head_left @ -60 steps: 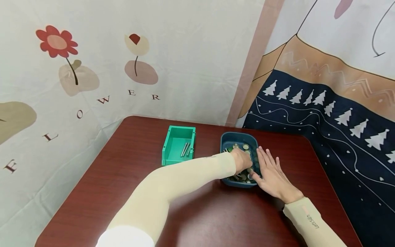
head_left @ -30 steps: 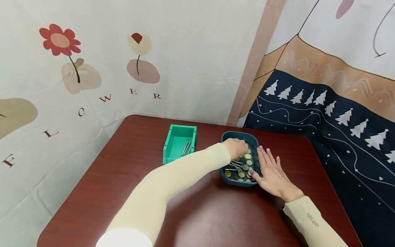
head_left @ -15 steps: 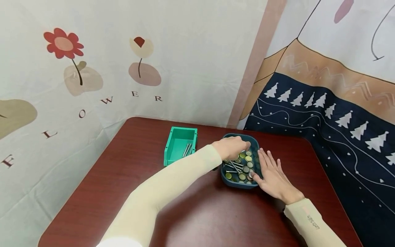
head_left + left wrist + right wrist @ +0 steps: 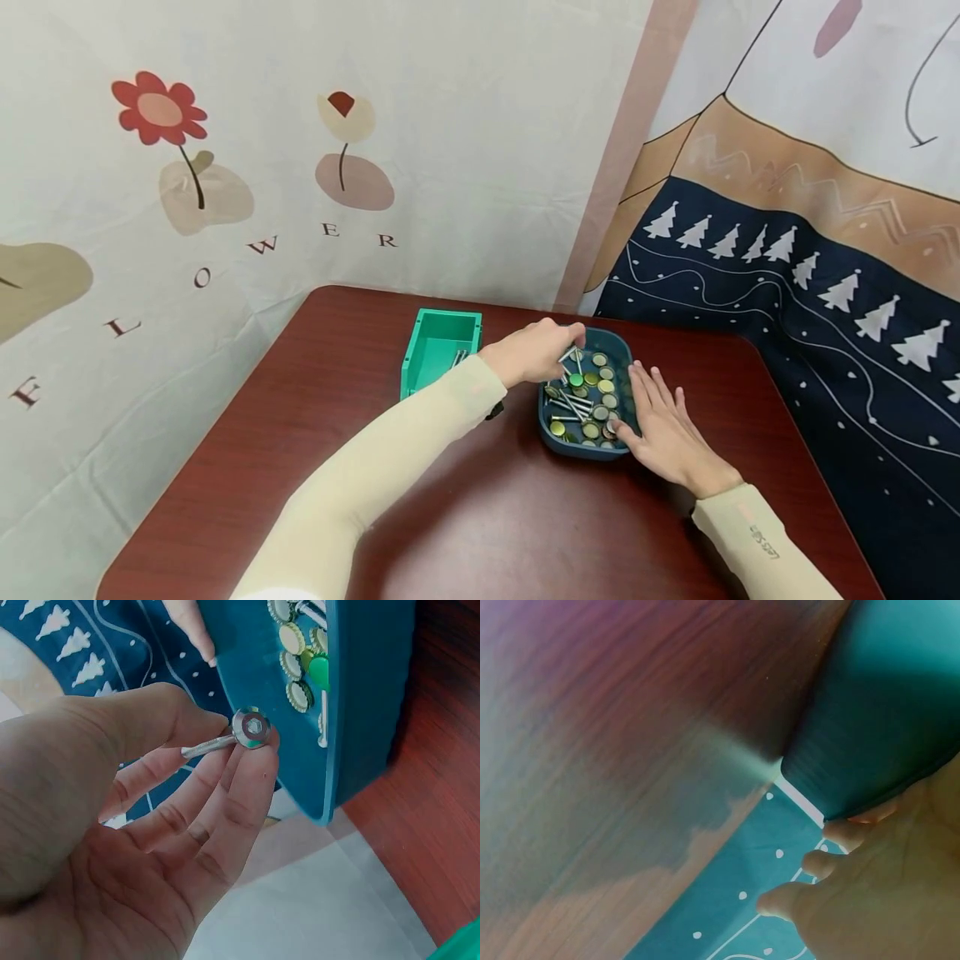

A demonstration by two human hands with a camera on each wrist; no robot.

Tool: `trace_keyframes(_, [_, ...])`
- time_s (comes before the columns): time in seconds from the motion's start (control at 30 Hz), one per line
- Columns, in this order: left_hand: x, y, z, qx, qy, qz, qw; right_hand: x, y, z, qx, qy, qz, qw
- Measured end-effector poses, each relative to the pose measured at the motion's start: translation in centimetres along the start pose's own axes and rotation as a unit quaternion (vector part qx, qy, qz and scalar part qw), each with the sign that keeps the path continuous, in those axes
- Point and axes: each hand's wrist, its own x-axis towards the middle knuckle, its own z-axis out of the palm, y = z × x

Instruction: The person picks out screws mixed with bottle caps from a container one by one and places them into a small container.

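Note:
Between thumb and fingertips my left hand (image 4: 534,350) pinches a silver bolt (image 4: 252,727) with a wide round head and a hex socket. It holds the bolt over the far left corner of a dark blue bin (image 4: 585,452). Inside the bin lie several gold bottle caps (image 4: 606,387), a green bottle cap (image 4: 576,380) and more silver bolts (image 4: 572,405). My right hand (image 4: 671,429) rests with straight fingers along the bin's right side, its thumb over the near right rim. In the right wrist view the bin's outer wall (image 4: 877,697) rises beside those fingers.
A green open-front bin (image 4: 422,354) stands to the left of the blue one, with a few bolts (image 4: 459,357) in it, partly hidden by my left forearm. Both bins are on a reddish-brown table (image 4: 480,500). Printed cloths (image 4: 480,150) hang behind the table.
My left hand has come up out of the blue bin's contents and moved left and back, now with a bolt in its fingers. My right hand has stayed at the bin's side.

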Motion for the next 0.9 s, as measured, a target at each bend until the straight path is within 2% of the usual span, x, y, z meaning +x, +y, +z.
trace_keyframes(0.23, [-1.5, -1.7, -0.7, -0.028, 0.03, -0.014, 0.9991, -0.1, -0.1, -0.2, 0.0, -0.004, 0.004, 1.0])
trace_keyframes(0.5, [-3.8, -4.6, -1.3, -0.058, 0.064, -0.025, 0.996, -0.2, -0.3, -0.1, 0.005, -0.003, 0.003, 1.0])
trace_keyframes(0.9, [-6.2, -9.4, -2.3, -0.089, 0.09, -0.083, 0.9884, -0.2, -0.4, -0.1, 0.006, -0.003, 0.004, 1.0])
